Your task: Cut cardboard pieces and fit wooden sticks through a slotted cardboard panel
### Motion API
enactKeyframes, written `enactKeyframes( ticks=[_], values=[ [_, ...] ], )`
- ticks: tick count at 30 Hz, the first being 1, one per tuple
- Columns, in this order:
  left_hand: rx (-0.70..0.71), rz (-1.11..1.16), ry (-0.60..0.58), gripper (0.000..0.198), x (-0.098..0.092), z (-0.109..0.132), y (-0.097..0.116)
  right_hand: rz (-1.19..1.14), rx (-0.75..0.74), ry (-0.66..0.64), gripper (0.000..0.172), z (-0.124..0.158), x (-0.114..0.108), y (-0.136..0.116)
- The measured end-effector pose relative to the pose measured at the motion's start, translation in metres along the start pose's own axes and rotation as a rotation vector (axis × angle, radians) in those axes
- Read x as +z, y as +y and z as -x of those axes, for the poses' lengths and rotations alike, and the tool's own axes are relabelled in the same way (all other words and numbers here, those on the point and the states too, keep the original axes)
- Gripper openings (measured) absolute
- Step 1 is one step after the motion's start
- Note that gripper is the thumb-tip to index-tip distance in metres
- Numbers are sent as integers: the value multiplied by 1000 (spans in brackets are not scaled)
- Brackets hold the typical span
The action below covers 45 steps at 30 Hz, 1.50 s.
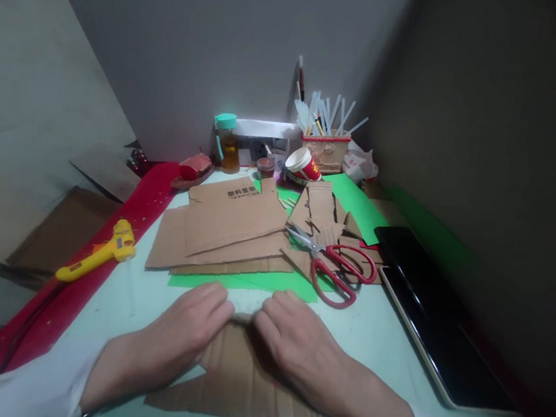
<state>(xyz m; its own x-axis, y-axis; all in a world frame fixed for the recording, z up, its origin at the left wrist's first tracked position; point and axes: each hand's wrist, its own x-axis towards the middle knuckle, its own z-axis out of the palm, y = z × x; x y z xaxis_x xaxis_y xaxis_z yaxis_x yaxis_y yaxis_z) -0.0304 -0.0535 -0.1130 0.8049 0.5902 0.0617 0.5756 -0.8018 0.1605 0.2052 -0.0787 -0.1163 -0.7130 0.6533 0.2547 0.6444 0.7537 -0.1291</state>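
Note:
My left hand (183, 331) and my right hand (300, 341) lie side by side on a piece of corrugated cardboard (238, 385) at the near edge of the table. The fingers of both hands are curled down over the far edge of that piece and pressed on it. Just beyond the hands lies a green sheet (250, 280) with a stack of cardboard sheets (225, 229) on it. Red-handled scissors (336, 265) rest to the right of the stack, open, on smaller cardboard pieces (320, 210).
A yellow glue gun (99, 252) lies on a red strip (101, 262) along the left table edge. At the back stand a bottle with a teal cap (226, 142), a tipped paper cup (303, 164) and a box of sticks (326, 144). A black tablet (427, 306) lies at the right.

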Motion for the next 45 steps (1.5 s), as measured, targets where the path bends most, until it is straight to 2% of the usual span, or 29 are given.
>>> enactKeyframes(
  ticks=[3,8,12,17,20,25,27,28,30,31,33,35,39,40,42,43,45],
  values=[
    [44,-52,29,24,2,-1,1,13,-29,-1,21,1,2,1],
    [80,-92,51,22,-3,3,0,28,62,-6,8,7,-6,1],
    [58,-82,38,22,-5,10,1,34,70,1,6,12,-7,-1],
    [36,-41,46,26,2,11,0,25,36,14,12,11,0,-1],
    [18,-16,42,27,5,8,-1,5,51,25,6,10,1,0],
    [-95,116,91,22,-1,8,-2,-71,157,108,13,14,-10,6],
    [-173,201,142,17,-8,12,-2,-121,207,206,30,23,-22,10],
    [-220,244,173,14,-13,14,-3,-161,245,269,40,29,-29,11],
    [-325,329,238,9,-22,18,-3,-266,367,416,44,42,-45,14],
    [-380,376,268,7,-26,19,-3,-448,507,502,41,47,-51,14],
    [-470,496,316,8,-32,18,-1,-789,680,625,38,53,-58,13],
    [-518,646,352,10,-31,14,3,-1046,744,596,43,51,-54,8],
    [-547,908,413,20,-16,2,20,-1290,644,351,56,28,-30,-12],
    [-552,959,408,24,-13,1,26,-1299,623,333,52,21,-26,-16],
    [-552,1032,343,32,-13,7,38,-1206,623,392,44,11,-24,-19],
    [-558,1058,235,33,-16,14,44,-1123,630,412,40,8,-27,-18],
    [-483,895,50,28,-28,30,50,-952,616,331,35,5,-38,-10]
  ],
)
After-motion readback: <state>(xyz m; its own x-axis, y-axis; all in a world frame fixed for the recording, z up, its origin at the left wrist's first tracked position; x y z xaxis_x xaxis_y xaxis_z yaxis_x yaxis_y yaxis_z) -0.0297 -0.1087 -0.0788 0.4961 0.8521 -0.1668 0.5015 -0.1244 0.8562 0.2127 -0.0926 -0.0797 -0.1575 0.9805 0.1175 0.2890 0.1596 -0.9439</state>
